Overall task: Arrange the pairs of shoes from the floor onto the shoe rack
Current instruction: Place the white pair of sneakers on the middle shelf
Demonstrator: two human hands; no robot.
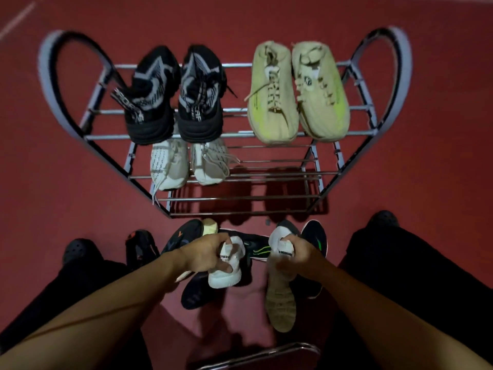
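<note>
Both forearms reach down from near the camera. Left hand grips one white sneaker by its heel collar; right hand grips its mate, sole facing up. Both sit just above the floor pile w/ dark shoes. Best move, prob.: turn the mate upright, lift the pair together, set it toes-forward on the shoe rack, middle shelf, in the free space beside the white pair.

left grip and right grip both curled, holding.

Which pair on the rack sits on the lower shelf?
The white pair, on the left of the second shelf, below the black pair; the black and the beige-green pair sit on top.
</note>
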